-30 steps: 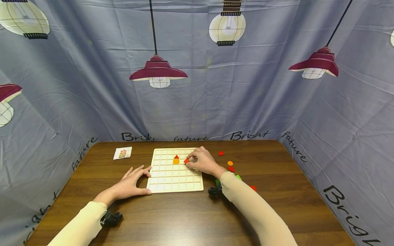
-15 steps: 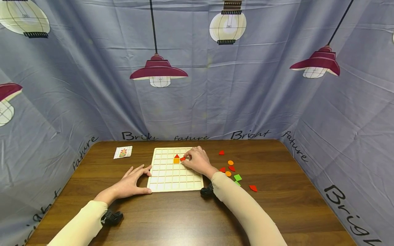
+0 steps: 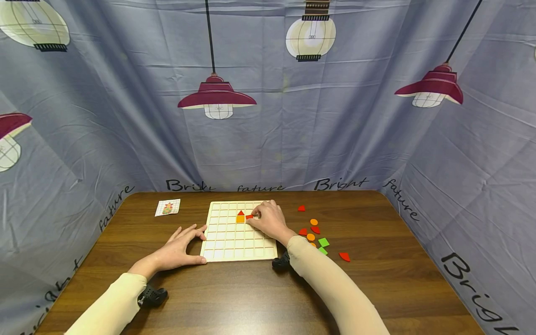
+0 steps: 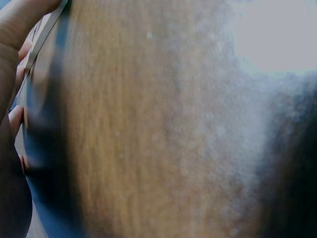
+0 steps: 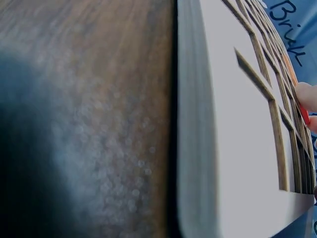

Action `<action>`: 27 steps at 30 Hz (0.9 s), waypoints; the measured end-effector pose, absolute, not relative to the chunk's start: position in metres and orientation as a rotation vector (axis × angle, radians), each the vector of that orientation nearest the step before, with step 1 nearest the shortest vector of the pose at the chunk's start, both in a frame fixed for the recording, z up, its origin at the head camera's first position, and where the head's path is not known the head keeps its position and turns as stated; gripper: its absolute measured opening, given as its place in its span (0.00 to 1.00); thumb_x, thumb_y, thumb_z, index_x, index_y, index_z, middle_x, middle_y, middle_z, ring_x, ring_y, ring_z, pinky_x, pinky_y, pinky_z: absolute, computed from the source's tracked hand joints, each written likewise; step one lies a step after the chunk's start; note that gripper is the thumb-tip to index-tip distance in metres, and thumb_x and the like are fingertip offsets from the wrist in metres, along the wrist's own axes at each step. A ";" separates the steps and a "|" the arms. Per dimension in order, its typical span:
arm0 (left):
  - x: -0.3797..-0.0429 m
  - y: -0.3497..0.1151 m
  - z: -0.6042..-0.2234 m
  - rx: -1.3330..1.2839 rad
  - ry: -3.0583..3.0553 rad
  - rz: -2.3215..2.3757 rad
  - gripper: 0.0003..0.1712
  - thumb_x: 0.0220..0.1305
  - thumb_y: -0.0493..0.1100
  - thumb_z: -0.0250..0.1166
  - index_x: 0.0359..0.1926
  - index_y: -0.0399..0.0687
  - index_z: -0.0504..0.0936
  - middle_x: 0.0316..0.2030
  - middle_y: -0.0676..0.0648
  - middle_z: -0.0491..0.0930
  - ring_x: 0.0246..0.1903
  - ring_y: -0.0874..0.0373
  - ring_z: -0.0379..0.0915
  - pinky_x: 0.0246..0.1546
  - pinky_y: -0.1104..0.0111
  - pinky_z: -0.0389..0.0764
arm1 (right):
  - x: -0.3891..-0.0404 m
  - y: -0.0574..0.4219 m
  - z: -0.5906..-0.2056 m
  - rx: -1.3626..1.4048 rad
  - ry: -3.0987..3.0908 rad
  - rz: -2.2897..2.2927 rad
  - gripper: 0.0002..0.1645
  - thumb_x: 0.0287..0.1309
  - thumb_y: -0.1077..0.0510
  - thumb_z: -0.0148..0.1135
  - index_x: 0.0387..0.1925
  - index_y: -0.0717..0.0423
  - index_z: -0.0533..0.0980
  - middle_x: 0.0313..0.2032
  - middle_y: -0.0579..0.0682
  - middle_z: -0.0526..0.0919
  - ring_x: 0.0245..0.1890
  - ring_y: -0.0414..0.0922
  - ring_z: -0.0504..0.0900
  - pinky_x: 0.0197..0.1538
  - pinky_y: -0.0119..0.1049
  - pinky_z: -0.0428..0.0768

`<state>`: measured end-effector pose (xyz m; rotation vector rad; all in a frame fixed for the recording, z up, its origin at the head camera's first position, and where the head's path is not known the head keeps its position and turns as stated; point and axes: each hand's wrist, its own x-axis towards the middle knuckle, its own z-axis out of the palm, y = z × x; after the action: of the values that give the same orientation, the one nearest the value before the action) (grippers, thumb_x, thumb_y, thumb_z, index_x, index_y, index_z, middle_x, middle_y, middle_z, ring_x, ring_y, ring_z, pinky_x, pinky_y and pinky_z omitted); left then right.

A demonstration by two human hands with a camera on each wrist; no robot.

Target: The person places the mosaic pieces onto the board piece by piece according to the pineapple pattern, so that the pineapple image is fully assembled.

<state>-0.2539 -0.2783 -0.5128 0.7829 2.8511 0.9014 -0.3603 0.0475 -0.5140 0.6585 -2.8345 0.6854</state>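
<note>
A cream grid board [image 3: 238, 242] lies on the table. On it an orange square [image 3: 240, 219] sits with a red triangle [image 3: 240, 213] directly above it. My right hand [image 3: 270, 218] pinches a small red piece [image 3: 249, 217] at the grid, just right of the orange square; its shape is partly covered by the fingers. In the right wrist view the red piece [image 5: 304, 115] shows between thumb and finger. With fingers spread and fairly straight, my left hand [image 3: 177, 249] touches the board's left edge. The left wrist view shows only part of that hand.
Right of the board lie loose red pieces [image 3: 344, 257], orange discs [image 3: 314, 222] and green pieces [image 3: 324, 242]. A small card with a printed pineapple-like picture [image 3: 168, 207] lies at the back left. A patterned curtain [image 3: 268, 139] hangs behind the wooden table [image 3: 234, 298].
My right hand has moved left with the red piece, up close to the orange square, and then stayed almost still. The left hand has kept its place at the board's edge.
</note>
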 end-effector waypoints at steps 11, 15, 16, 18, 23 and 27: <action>-0.253 -0.279 -0.513 0.820 2.864 0.932 0.31 0.55 0.64 0.76 0.51 0.55 0.74 0.75 0.40 0.64 0.74 0.31 0.51 0.70 0.32 0.38 | -0.361 0.047 -0.512 0.651 -2.834 0.682 0.13 0.60 0.40 0.72 0.38 0.42 0.86 0.27 0.38 0.73 0.38 0.43 0.66 0.40 0.38 0.65; -0.253 -0.279 -0.515 0.839 2.866 0.949 0.32 0.54 0.63 0.76 0.51 0.55 0.74 0.74 0.39 0.64 0.73 0.29 0.51 0.69 0.31 0.38 | -0.361 0.047 -0.513 0.656 -2.826 0.686 0.13 0.60 0.40 0.72 0.37 0.42 0.86 0.28 0.38 0.73 0.38 0.43 0.67 0.40 0.38 0.65; -0.253 -0.280 -0.516 0.829 2.862 0.950 0.32 0.54 0.65 0.76 0.51 0.56 0.74 0.75 0.40 0.64 0.74 0.31 0.50 0.70 0.32 0.37 | -0.361 0.047 -0.513 0.656 -2.825 0.688 0.13 0.60 0.40 0.72 0.37 0.42 0.86 0.28 0.37 0.73 0.38 0.43 0.67 0.40 0.38 0.65; -0.254 -0.280 -0.516 0.811 2.855 0.944 0.32 0.54 0.65 0.76 0.52 0.57 0.73 0.75 0.41 0.63 0.75 0.32 0.49 0.71 0.33 0.36 | -0.360 0.047 -0.514 0.654 -2.825 0.692 0.12 0.60 0.40 0.72 0.37 0.41 0.86 0.28 0.37 0.73 0.38 0.43 0.67 0.41 0.38 0.65; -0.253 -0.279 -0.515 0.819 2.847 0.960 0.32 0.55 0.63 0.76 0.52 0.55 0.74 0.75 0.40 0.63 0.75 0.31 0.49 0.71 0.33 0.36 | -0.360 0.050 -0.514 0.666 -2.821 0.713 0.12 0.61 0.40 0.71 0.38 0.41 0.86 0.29 0.36 0.74 0.39 0.43 0.67 0.42 0.39 0.66; -0.252 -0.279 -0.516 0.842 2.863 0.971 0.31 0.55 0.62 0.77 0.51 0.55 0.74 0.74 0.38 0.64 0.73 0.29 0.50 0.70 0.32 0.38 | -0.361 0.059 -0.510 0.666 -2.812 0.764 0.12 0.62 0.41 0.70 0.40 0.41 0.86 0.30 0.37 0.74 0.40 0.42 0.68 0.43 0.40 0.67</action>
<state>-0.2525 -0.2793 -0.5159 0.8422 2.8634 0.9713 -0.3615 0.0587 -0.5096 0.6656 -2.8118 0.7642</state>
